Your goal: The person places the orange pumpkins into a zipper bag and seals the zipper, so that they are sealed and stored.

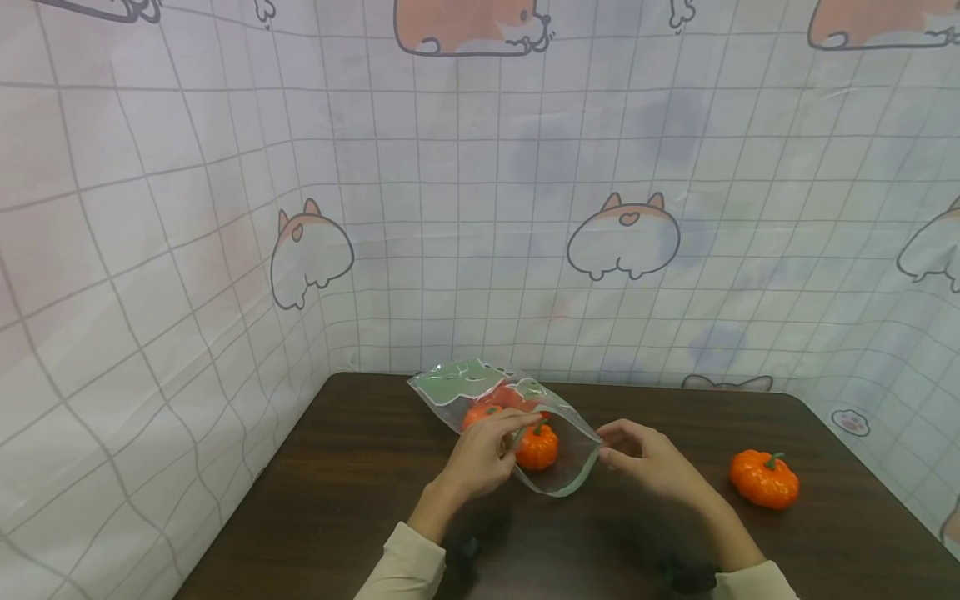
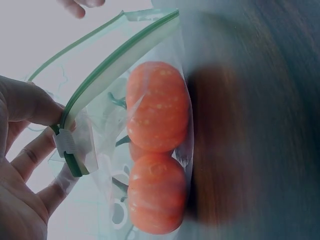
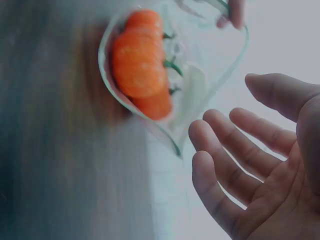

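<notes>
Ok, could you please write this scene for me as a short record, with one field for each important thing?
Container: clear zip bag with green seal, resting on the dark table, mouth open
Contents: orange pumpkins with green stems; the wrist views show three
Outside the bag: one more pumpkin, on the table to the right
Left hand: pinches the bag's rim by a white slider
Right hand: fingers relaxed, close to the bag's right corner
Backdrop: white gridded sheet with cartoon dogs
</notes>
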`<state>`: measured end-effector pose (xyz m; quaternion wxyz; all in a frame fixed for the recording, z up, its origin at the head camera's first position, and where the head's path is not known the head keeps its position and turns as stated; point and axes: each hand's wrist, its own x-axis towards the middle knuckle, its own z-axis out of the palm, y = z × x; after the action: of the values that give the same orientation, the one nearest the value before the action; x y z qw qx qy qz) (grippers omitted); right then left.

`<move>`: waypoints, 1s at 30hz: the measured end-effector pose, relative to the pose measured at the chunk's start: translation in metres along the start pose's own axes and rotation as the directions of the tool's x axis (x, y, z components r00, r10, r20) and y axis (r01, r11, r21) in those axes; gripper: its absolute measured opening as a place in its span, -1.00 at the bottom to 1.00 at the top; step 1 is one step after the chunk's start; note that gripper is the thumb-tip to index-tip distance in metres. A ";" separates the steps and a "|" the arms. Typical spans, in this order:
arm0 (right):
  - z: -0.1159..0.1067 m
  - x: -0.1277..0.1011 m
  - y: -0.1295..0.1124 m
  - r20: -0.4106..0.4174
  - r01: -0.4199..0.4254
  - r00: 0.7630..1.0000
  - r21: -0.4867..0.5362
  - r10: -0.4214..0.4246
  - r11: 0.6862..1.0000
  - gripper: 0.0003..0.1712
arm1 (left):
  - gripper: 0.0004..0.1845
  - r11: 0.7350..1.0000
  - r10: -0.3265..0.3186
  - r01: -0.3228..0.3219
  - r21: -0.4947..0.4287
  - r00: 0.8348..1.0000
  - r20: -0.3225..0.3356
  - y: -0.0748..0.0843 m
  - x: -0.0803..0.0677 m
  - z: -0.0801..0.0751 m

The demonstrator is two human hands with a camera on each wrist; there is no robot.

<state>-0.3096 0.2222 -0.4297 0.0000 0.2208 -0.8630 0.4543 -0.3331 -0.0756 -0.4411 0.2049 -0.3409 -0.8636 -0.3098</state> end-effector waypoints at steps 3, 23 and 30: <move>-0.013 -0.004 -0.002 -0.049 -0.013 0.999 -0.014 0.012 1.000 -0.55 | -0.33 1.000 -0.014 0.014 0.006 1.000 -0.003 0.000 0.000 -0.002; -0.100 -0.050 0.009 -0.434 -0.188 0.896 -0.166 0.099 0.968 -0.43 | -0.36 0.999 -0.034 0.034 -0.011 0.999 -0.014 -0.003 0.000 -0.005; -0.120 -0.070 0.033 -0.464 -0.290 0.863 -0.134 0.199 0.948 -0.29 | -0.35 0.999 -0.034 0.033 -0.017 0.999 -0.013 -0.003 0.000 -0.005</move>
<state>-0.2835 0.3594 -0.3994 0.1614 -0.0017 -0.9021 0.4003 -0.3344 -0.0812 -0.4389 0.2024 -0.3260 -0.8653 -0.3225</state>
